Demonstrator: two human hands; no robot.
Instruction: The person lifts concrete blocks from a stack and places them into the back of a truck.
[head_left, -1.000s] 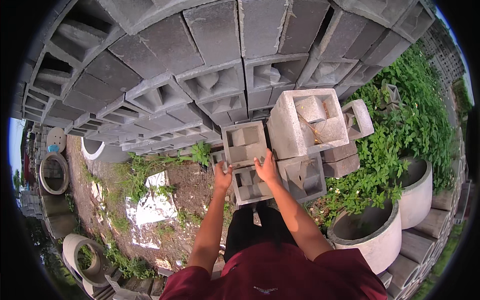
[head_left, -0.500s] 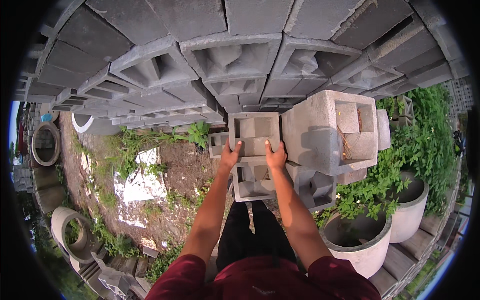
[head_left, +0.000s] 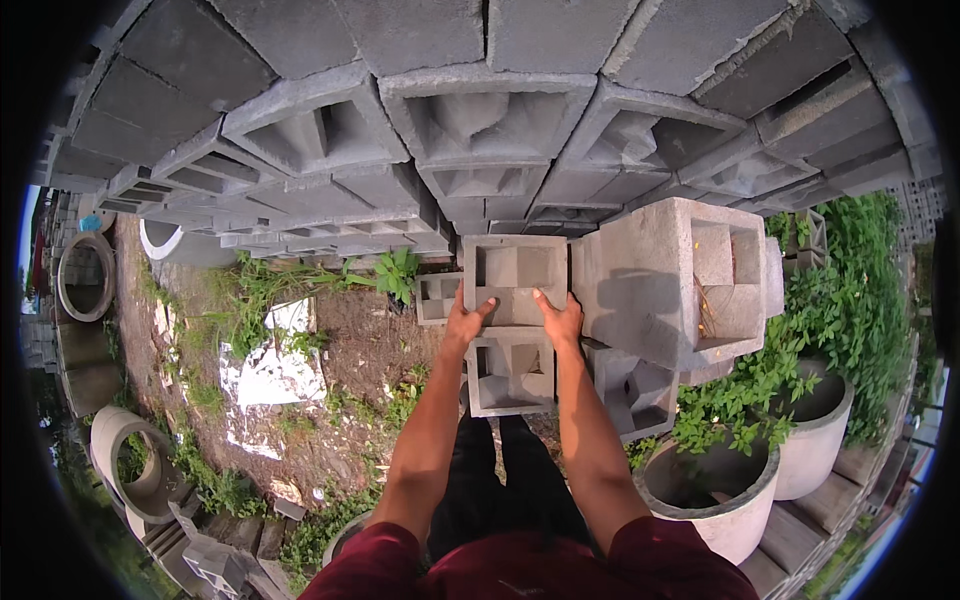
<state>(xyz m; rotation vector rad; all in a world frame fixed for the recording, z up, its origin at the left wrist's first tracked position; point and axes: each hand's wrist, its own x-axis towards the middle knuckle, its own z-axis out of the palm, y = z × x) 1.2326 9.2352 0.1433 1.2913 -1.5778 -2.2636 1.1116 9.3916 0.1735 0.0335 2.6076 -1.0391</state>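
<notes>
Between my two hands is a grey hollow concrete block (head_left: 516, 241), its open cells facing up. My left hand (head_left: 466, 319) grips its left side near the front corner, thumb over the rim. On the opposite side my right hand (head_left: 559, 318) holds it the same way. Just in front of my legs sits a second concrete block (head_left: 512, 408), right below the near edge of the held one. A smaller-looking block (head_left: 436, 318) shows to the left of my left hand. At the right stands a taller pile of blocks (head_left: 635, 285), close beside the held block.
A high wall of stacked concrete blocks (head_left: 430, 30) rises ahead. Concrete pipe rings (head_left: 750, 510) with leafy plants (head_left: 740, 400) stand at the right. More rings (head_left: 110, 450) lie at the left. White sheet-like debris (head_left: 275, 375) lies on the weedy ground.
My view has shifted slightly. Both hands keep their grip on the concrete block, which now sits squarer above the block in front of my legs.
</notes>
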